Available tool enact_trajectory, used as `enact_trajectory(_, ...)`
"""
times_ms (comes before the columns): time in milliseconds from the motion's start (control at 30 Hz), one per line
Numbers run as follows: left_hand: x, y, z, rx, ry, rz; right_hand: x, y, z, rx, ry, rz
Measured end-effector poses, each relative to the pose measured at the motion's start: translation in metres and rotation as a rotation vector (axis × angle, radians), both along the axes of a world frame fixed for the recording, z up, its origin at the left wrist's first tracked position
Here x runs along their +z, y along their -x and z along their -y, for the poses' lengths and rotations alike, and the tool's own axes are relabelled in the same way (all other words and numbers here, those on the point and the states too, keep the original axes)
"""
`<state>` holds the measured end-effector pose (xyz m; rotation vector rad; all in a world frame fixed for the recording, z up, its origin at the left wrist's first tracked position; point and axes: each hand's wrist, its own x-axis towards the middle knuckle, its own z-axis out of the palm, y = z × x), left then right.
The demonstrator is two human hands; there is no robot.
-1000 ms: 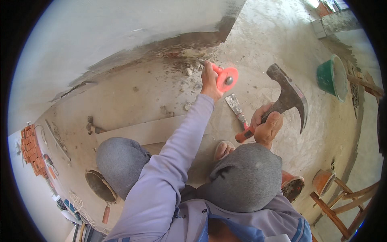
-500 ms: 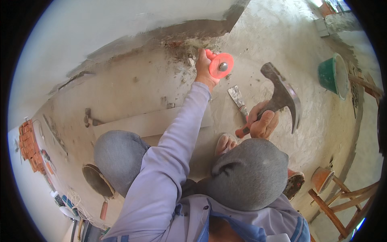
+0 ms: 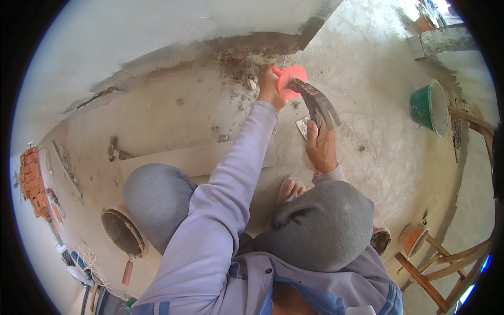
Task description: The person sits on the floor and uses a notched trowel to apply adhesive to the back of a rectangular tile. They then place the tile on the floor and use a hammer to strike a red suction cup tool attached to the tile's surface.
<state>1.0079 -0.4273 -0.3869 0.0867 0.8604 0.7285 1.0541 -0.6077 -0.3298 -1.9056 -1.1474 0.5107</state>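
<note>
My left hand point(image 3: 269, 88) is closed around the grip of a chisel with a round orange-red hand guard point(image 3: 295, 72). It holds the chisel at the foot of the wall, where the plaster is broken away; the tip is hidden. My right hand point(image 3: 322, 147) grips a dark claw hammer point(image 3: 318, 100). The hammer's face is at the chisel's struck end, seemingly touching it. Partly covered by the right hand and hammer, a putty knife point(image 3: 302, 126) lies on the floor. Crumbs of rubble point(image 3: 253, 84) are strewn beside my left hand.
A second hammer point(image 3: 116, 151) rests by a long pale board point(image 3: 194, 157) in front of my knees. To the right are a green bucket point(image 3: 421, 107), an orange bucket point(image 3: 410, 239) and a wooden frame point(image 3: 425, 281). At left stand a mortar-stained bucket point(image 3: 122, 231) and stacked bricks point(image 3: 32, 181).
My right hand has swung the hammer up and leftward from near my right knee to the chisel's end. The left hand keeps its hold on the chisel at nearly the same spot.
</note>
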Motion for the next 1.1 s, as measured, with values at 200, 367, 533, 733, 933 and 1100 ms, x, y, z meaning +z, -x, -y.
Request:
enact_trajectory(200,-0.016,-0.01,-0.012,0.082,0.045,0.004,0.019,0.005,0.023,-0.081,-0.162,-0.239)
enact_trajectory(367,-0.004,-0.007,-0.009,0.055,0.044,-0.031,0.001,-0.013,-0.006,-0.061,0.161,-0.031)
enact_trajectory(533,-0.005,-0.023,-0.013,0.141,0.153,0.025,-0.006,-0.022,0.018,-0.049,-0.086,0.561)
enact_trajectory(733,-0.025,-0.036,-0.015,0.238,0.142,0.109,-0.012,-0.027,0.004,-0.023,-0.063,0.275)
enact_trajectory(933,-0.006,-0.029,-0.011,0.138,0.081,-0.022,-0.003,-0.008,-0.021,-0.103,-0.351,0.249)
enact_trajectory(1100,0.002,-0.029,-0.012,0.14,0.128,0.075,-0.013,-0.018,-0.001,-0.251,-0.12,-0.292)
